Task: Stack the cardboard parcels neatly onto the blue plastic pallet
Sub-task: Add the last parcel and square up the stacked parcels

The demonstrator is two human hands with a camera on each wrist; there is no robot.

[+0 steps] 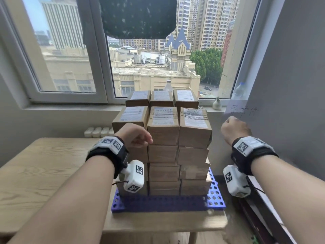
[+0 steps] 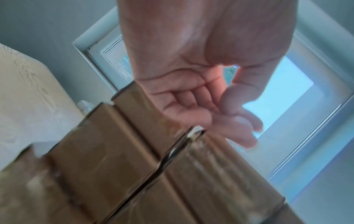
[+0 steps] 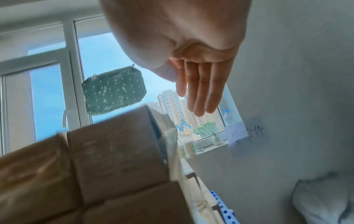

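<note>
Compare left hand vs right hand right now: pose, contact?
The left hand is loosely curled in front of the parcel stack, whether touching it is unclear; the right hand hangs clear to the stack's right. Left fingers bend; right fingers are straight. Both hold nothing.

Window (image 1: 140,50): wide, white-framed, far wall; daylight, view of tower blocks and rooftops. Dark speckled pad (image 1: 139,16): stuck on the glass, top centre. Sill (image 1: 70,107): grey, bearing a small vase (image 1: 216,103) and a clear bottle (image 1: 240,91) at right. Right wall (image 1: 290,85): grey, with a handwritten paper note (image 1: 241,111). Table (image 1: 44,173): pale wood-grain, near.
</note>
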